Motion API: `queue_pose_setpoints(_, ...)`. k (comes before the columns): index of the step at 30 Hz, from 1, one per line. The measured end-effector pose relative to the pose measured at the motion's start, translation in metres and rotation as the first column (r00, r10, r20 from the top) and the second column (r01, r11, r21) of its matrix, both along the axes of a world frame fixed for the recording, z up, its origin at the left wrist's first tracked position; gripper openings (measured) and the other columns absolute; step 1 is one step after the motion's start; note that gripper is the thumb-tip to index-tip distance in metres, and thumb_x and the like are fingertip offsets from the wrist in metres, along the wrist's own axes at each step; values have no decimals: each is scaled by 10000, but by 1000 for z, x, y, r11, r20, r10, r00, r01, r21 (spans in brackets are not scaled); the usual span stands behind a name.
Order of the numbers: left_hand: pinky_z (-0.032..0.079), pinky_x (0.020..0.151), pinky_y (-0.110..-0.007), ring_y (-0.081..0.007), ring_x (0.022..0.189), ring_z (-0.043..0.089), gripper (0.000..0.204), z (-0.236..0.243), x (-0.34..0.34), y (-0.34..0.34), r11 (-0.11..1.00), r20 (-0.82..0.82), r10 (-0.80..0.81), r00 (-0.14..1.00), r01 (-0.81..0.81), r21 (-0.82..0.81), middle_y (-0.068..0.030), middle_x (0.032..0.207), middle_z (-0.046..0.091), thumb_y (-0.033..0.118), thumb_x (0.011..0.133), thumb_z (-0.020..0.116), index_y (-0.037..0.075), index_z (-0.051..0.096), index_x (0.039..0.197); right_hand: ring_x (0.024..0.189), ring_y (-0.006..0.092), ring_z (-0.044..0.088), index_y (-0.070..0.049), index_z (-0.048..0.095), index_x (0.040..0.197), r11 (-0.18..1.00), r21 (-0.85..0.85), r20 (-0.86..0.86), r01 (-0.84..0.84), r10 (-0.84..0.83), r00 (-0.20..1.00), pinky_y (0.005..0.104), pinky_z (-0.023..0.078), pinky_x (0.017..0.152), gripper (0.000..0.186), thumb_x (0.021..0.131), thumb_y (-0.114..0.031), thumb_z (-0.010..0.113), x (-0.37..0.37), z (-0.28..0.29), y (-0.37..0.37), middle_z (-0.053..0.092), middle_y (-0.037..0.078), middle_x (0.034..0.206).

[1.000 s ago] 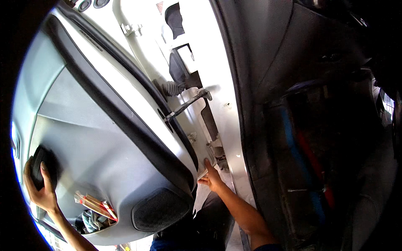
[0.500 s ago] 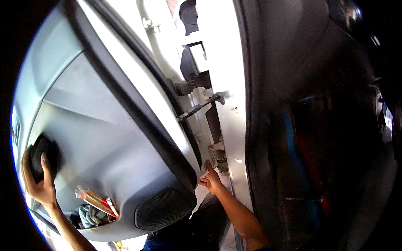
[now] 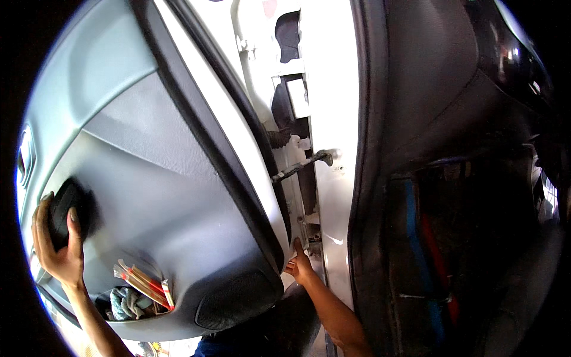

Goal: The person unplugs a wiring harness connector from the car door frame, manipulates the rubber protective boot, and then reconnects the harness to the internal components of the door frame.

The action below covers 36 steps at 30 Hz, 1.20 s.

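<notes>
A car door [image 3: 160, 154] with a grey inner panel stands open on the left. My left hand [image 3: 62, 250] is closed round a black grip [image 3: 64, 208] on that panel, thumb on the near side. Lower down, at the door's hinge-side bottom corner, my right hand [image 3: 301, 268] has its thumb up and its fingers curled at the door's edge; the fingertips are partly hidden. A dark check strap [image 3: 300, 166] bridges the gap between the door and the white door frame [image 3: 336, 208].
Red-tipped sticks in clear wrapping [image 3: 143, 282] and a crumpled grey-blue cloth [image 3: 126, 303] fill the door pocket. A black speaker grille [image 3: 238, 300] is beside it. At right lies the dark footwell, with a blue strip [image 3: 419, 238] and a red strip [image 3: 437, 256].
The door and frame now appear further right and slightly lower in the view. Both hands keep their places on the door.
</notes>
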<state>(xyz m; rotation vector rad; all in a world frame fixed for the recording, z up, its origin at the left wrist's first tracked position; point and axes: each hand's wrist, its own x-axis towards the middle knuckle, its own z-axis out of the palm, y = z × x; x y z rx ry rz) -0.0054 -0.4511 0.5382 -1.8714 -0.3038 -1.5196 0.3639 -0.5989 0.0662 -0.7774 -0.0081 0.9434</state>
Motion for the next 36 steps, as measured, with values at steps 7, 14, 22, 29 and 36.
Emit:
queue_pose_setpoints(7,478,973,-380,-286,1099,632,432,1,2,-4,999,-3,-42,999,42,2,-182,1170,665,25,814,755,-42,617,1218,1182,357,565,-99,411,1420,1000,-7,-22,21,-21,1000,492,469,975,896,819,-743,575,-6,11,-1,562,193,1293)
queue_pose_setpoints(14,486,967,-383,-302,1086,640,423,0,5,-5,999,-14,-29,999,30,18,-194,1170,666,24,820,751,-52,617,1214,1185,350,547,-116,391,1436,999,-20,-31,46,-47,998,481,467,964,935,792,-761,595,-10,12,-2,552,186,1303)
queue_pose_setpoints(22,514,936,-393,-313,1068,648,388,5,3,-3,998,-65,-46,997,49,33,-211,1161,664,25,846,730,-77,612,1201,1098,349,619,-86,427,1394,998,-37,-23,59,-60,998,471,551,861,914,800,-767,571,-6,3,2,584,175,1268)
queue_pose_setpoints(29,499,946,-393,-318,1078,643,430,2,5,-6,1000,-30,-19,999,19,2,-208,1161,666,34,827,751,-75,606,1217,1121,357,592,-115,374,1454,999,0,-58,41,-41,997,457,547,844,985,767,-787,592,5,-33,18,519,161,1323)
queue_pose_setpoints(36,455,1032,-393,-311,1148,603,441,-5,2,7,998,-78,-48,996,45,-50,-219,1261,610,28,890,679,-100,539,1287,1073,311,591,-200,334,1497,997,42,-46,62,-60,997,428,549,778,837,865,-704,551,26,-56,8,489,144,1344)
